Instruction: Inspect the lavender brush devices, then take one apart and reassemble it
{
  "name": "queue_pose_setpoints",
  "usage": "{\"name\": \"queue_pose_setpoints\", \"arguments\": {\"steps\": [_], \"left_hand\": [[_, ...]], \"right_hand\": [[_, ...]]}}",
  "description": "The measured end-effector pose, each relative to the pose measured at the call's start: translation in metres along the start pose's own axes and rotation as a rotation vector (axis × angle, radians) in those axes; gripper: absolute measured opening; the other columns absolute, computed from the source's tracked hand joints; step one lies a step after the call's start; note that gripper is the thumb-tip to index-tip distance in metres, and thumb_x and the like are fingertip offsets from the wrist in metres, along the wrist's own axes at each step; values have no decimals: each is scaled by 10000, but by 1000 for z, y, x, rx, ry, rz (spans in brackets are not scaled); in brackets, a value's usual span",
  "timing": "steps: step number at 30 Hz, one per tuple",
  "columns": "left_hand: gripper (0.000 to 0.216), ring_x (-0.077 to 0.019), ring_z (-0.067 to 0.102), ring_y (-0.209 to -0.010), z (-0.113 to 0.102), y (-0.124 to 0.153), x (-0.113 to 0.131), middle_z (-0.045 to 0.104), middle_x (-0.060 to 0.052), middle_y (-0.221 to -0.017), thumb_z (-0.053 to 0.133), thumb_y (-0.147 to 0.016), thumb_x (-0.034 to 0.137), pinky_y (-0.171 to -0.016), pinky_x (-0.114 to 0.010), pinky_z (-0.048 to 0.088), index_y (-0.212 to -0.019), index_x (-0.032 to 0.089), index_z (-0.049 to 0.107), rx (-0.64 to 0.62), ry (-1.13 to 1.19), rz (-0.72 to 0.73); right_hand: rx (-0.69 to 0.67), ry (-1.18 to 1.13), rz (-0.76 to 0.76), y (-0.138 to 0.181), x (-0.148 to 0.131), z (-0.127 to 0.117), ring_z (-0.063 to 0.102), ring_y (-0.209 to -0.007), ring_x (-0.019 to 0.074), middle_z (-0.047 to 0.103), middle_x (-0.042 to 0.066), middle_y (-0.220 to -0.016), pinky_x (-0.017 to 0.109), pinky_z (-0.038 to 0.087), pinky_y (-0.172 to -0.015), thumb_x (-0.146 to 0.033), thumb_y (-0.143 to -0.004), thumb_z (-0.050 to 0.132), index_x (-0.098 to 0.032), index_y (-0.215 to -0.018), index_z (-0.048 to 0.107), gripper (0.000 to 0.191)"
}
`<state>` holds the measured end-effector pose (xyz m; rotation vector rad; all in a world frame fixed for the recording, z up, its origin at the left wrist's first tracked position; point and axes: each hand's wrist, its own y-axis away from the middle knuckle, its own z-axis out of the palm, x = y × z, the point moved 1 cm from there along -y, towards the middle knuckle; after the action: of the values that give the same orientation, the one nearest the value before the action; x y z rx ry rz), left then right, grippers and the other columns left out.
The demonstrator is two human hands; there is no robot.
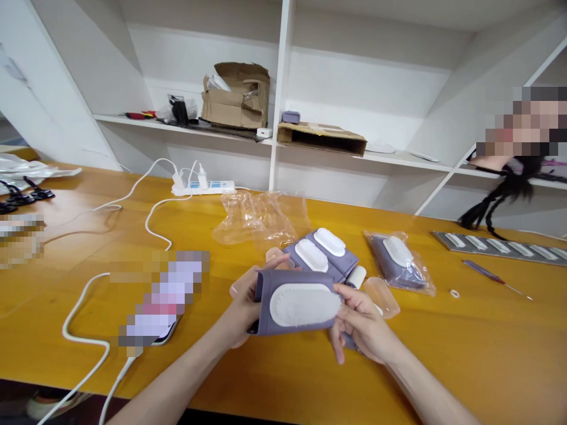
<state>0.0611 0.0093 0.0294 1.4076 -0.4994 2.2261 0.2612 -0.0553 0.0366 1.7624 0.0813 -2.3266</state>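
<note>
Above the table's near half I hold a purple casing with a white oval, ridge-edged pad facing me. My left hand grips its open left end, with some fingers hidden behind or inside it. At the right end, my right hand pinches the edge, its thumb and fingertips by the pad. Just behind lie similar purple pieces with white oval pads, partly covered by the held one. Another purple piece sits in a clear bag to the right. A clear oval plastic piece is beside my right hand.
A charging phone and its white cable lie left. Behind are crumpled clear bags and a power strip. Right are a screwdriver, a white ring and a metal strip. Another person is at far right.
</note>
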Motion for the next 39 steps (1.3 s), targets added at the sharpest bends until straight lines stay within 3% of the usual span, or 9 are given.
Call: {"name": "queue_pose_setpoints", "arguments": {"steps": [4, 9, 12, 18, 23, 27, 31, 39], "left_hand": [[504, -266, 615, -1039, 3, -2, -3, 675, -65, -1125, 678, -647, 143, -843, -350, 495, -1133, 261, 619, -27, 92, -12], [364, -254, 617, -1039, 3, -3, -7, 680, -52, -1114, 694, -651, 166, -854, -347, 492, -1005, 247, 669, -18, 107, -53], [334, -229, 637, -991, 5, -4, -11, 700, -37, -1054, 697, -669, 205, -827, -324, 501, -999, 249, 666, 44, 127, -98], [349, -217, 644, -956, 4, -6, -17, 703, -44, -1039, 733, -643, 207, -775, -280, 508, -986, 230, 674, 178, 46, 10], [573, -237, 648, -967, 4, -4, -15, 689, -57, -1097, 774, -579, 174, -764, -289, 516, -1115, 274, 600, 109, 103, 41], [464, -276, 605, -1065, 7, -2, -12, 684, -74, -1113, 781, -587, 249, -857, -347, 491, -1029, 246, 640, 39, 134, 28], [395, -275, 550, -1146, 7, -1, -12, 652, -69, -1182, 785, -581, 213, -936, -358, 440, -960, 237, 676, -5, 77, 47], [377, -303, 551, -1141, 7, 0, -14, 647, -82, -1186, 800, -558, 222, -942, -407, 433, -915, 233, 682, -31, 114, 27]], "right_hand": [[-18, -63, 52, 1, -2, 2, 624, -323, 183, 606, -25, -429, 149, 278, -307, -346, -760, 649, -144, -931, 541, 286], [-18, -76, 81, 2, -1, -1, 628, -323, 202, 619, -8, -435, 138, 274, -269, -314, -747, 639, -129, -986, 538, 319], [-11, -96, 66, 2, -1, -3, 621, -311, 186, 625, -4, -443, 126, 254, -260, -338, -776, 631, -136, -953, 543, 282], [78, -66, 34, 0, 1, -5, 558, -252, 139, 597, -28, -429, 123, 169, -260, -399, -771, 664, -148, -923, 556, 312], [50, -26, 19, 0, 3, -3, 585, -288, 134, 610, -24, -468, 128, 194, -271, -399, -769, 677, -138, -989, 585, 354], [-20, -13, 27, 2, 4, -3, 601, -307, 138, 620, -14, -458, 124, 229, -282, -388, -784, 668, -128, -1018, 590, 358], [-54, -55, 58, 4, 6, -4, 613, -318, 135, 651, 8, -506, 106, 256, -270, -385, -779, 675, -121, -1031, 582, 376], [-74, -95, 114, 5, 6, -2, 597, -286, 140, 665, 24, -525, 109, 269, -255, -413, -767, 676, -120, -1062, 576, 428]]}}
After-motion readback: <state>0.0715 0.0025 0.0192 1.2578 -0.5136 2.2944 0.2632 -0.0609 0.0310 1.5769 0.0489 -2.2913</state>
